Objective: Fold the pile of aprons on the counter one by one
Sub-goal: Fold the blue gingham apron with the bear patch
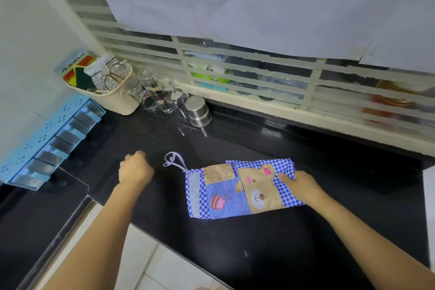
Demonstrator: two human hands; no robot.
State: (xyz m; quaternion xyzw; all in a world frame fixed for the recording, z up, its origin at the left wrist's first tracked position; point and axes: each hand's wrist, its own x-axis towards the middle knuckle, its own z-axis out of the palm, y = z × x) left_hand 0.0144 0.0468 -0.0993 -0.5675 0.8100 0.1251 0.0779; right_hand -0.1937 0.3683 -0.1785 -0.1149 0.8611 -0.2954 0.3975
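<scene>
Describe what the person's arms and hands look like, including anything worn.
The left forearm and right forearm are bare; no sleeve shows in the frame. The left hand and right hand are ungloved; no watch, bracelet or ring is visible on them.

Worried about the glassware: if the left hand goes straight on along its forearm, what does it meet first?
The left hand would cross bare counter, then probably meet the glasses; depth is unclear.

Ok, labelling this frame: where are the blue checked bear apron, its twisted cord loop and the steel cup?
blue checked bear apron point(226, 192): head view, blue patch.
twisted cord loop point(171, 159): head view, its knot.
steel cup point(199, 112): head view, side wall.
</scene>
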